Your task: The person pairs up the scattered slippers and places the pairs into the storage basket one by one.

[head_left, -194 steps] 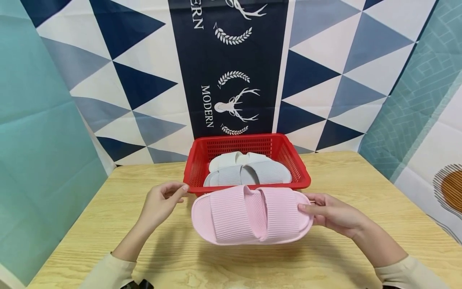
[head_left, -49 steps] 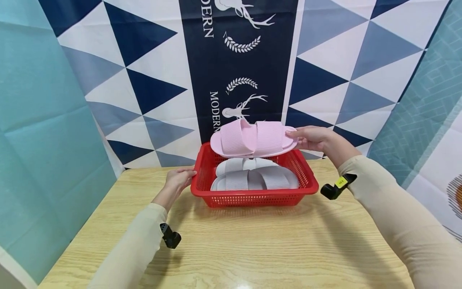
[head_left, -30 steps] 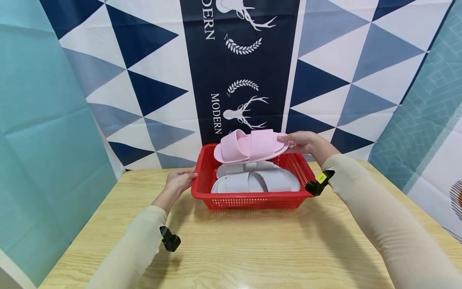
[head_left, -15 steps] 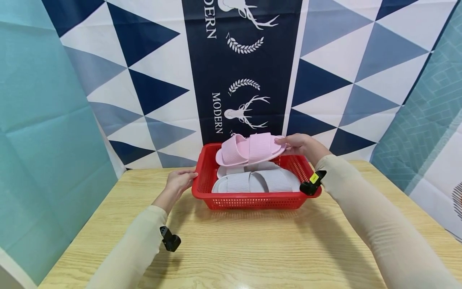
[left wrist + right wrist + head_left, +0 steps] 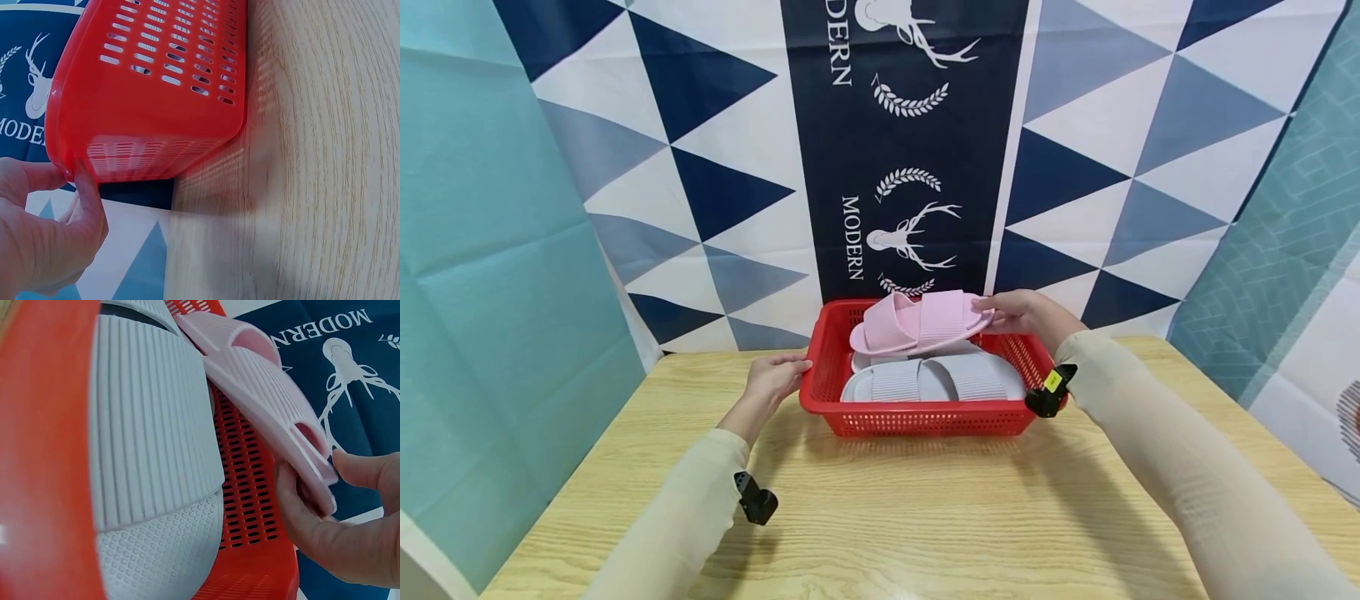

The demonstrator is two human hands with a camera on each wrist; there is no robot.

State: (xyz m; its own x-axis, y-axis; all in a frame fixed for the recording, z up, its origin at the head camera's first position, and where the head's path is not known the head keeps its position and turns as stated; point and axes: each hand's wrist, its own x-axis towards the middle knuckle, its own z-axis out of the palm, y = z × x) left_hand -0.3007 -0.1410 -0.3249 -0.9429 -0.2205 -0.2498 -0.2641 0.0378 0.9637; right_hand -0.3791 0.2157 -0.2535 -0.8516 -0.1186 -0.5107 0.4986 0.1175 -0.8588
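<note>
In the head view a pink slipper (image 5: 887, 327) is over the back of a red plastic basket (image 5: 928, 421), tilted with its left end lower. My right hand (image 5: 1026, 315) pinches its right end, thumb on top and fingers beneath, as the right wrist view also shows. A grey slipper (image 5: 936, 379) lies along the basket's front. Behind it a white slipper (image 5: 868, 360) is mostly hidden by the pink one. At the basket's left rim my left hand (image 5: 772, 379) grips the edge between thumb and fingers, seen closely in the left wrist view.
The basket stands on a wooden table (image 5: 880, 508) near a patterned backdrop (image 5: 917, 142). A teal cloth (image 5: 497, 275) hangs on the left side, another patterned cloth (image 5: 1285, 250) on the right. Black wrist cameras sit on both sleeves.
From in front of the basket, the pink slipper has moved back over it in my right hand, then sunk lower and tilted. My left hand has stayed on the rim lately.
</note>
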